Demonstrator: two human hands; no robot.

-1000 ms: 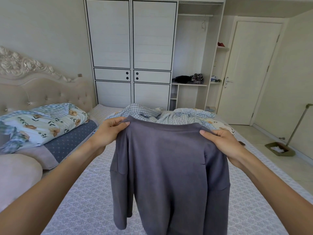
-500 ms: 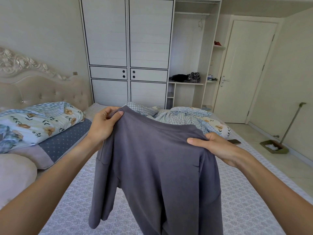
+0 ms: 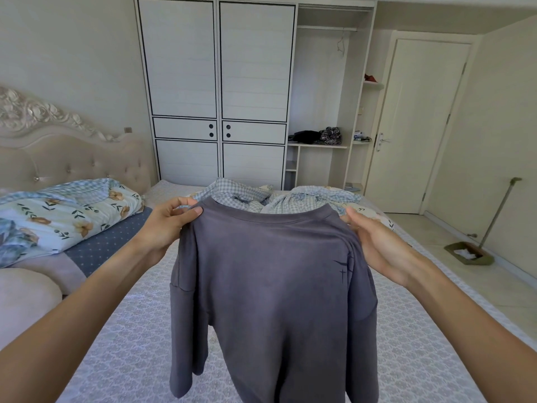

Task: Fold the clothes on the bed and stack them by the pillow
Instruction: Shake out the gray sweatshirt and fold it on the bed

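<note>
- Grey sweatshirt (image 3: 276, 286): hangs in the air over the near half of the bed (image 3: 139, 338), gripped at both shoulders, apparently so the body drops straight before folding.
- Left hand (image 3: 165, 225): thumb and fingers pinch the left shoulder seam.
- Right hand (image 3: 377, 248): flat against the right shoulder; its fingers lie behind the cloth, gripping it.
- Far end of the bed: a crumpled checked garment (image 3: 255, 196), unfolded.
- Left: floral pillow (image 3: 66, 210) by the headboard (image 3: 72, 158), the likely stacking spot.
- Beyond: wardrobe (image 3: 215, 91); door (image 3: 421, 126) at right.
</note>
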